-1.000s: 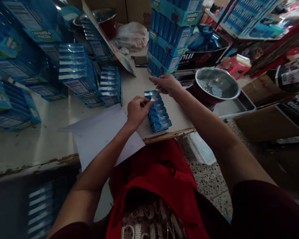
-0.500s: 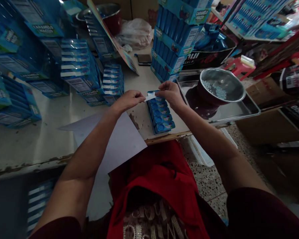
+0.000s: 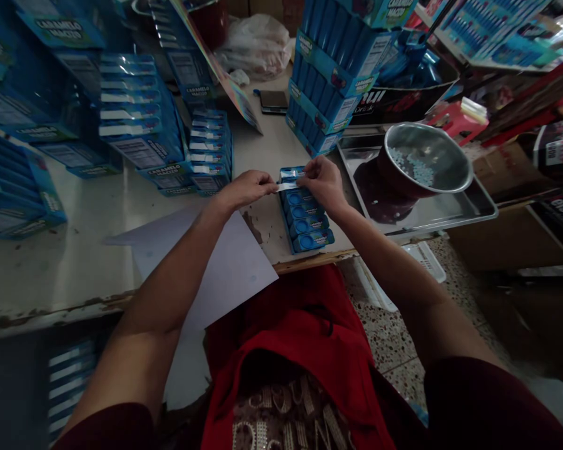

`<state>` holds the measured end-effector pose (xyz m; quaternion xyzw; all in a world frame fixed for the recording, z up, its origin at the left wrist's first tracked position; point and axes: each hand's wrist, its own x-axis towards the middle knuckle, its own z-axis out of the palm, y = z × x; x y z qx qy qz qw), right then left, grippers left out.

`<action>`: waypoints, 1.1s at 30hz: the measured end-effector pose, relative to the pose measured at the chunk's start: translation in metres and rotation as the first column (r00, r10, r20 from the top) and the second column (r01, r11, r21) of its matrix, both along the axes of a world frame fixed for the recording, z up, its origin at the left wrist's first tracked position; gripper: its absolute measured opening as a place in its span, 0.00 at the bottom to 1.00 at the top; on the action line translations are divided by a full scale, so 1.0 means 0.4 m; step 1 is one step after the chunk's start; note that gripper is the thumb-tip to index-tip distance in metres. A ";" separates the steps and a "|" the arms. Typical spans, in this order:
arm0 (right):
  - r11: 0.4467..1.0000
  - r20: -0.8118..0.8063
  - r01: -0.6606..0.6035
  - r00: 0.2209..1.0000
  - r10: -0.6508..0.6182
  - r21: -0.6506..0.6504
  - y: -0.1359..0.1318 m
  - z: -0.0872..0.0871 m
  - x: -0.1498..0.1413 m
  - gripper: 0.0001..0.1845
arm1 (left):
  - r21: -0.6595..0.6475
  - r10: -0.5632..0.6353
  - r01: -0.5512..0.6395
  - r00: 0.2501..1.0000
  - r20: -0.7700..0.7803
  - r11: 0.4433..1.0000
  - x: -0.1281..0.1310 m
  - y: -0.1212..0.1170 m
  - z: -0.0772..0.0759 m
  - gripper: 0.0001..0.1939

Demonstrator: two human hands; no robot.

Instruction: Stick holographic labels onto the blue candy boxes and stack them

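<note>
A small white strip point(image 3: 288, 186) is stretched between my two hands over a row of blue candy packs point(image 3: 308, 225) at the table's front edge. My left hand point(image 3: 252, 187) pinches the strip's left end between thumb and fingers. My right hand point(image 3: 323, 181) pinches its right end, close above the packs near the row's far end. Several packs stand side by side in their blue tray, each with a round mark and "Caramelo Macizo" lettering on top. One pack beyond the strip carries a pale band across its top.
A white sheet point(image 3: 216, 262) lies under my left forearm. Blue box stacks stand at left point(image 3: 131, 119) and behind point(image 3: 333, 81). To the right, a metal bowl point(image 3: 426, 159) with small pale blue pieces sits on a metal tray point(image 3: 403, 219). A dark flat object point(image 3: 273, 101) lies behind.
Both hands have shifted slightly nearer along the row, and the strip now lies across the pack after the far one. The view has tilted a little.
</note>
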<state>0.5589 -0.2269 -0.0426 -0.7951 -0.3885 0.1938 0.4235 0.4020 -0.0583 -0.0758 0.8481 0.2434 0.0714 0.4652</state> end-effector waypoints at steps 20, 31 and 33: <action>0.993 -0.263 0.116 0.959 -0.103 0.034 0.010 -0.071 0.066 0.25 | 0.091 0.393 -0.416 0.898 0.196 0.905 -0.062 -0.119 -0.019 0.11; 0.959 0.500 -0.238 0.856 0.132 0.154 -0.078 0.049 -0.194 0.13 | 0.813 0.181 -0.090 0.983 -0.020 0.576 -0.611 -0.121 -0.033 0.14; 0.926 0.427 -0.357 0.862 0.274 0.125 -0.038 0.025 -0.277 0.15 | 0.828 0.078 -0.051 0.997 0.009 0.558 -0.639 -0.165 -0.054 0.16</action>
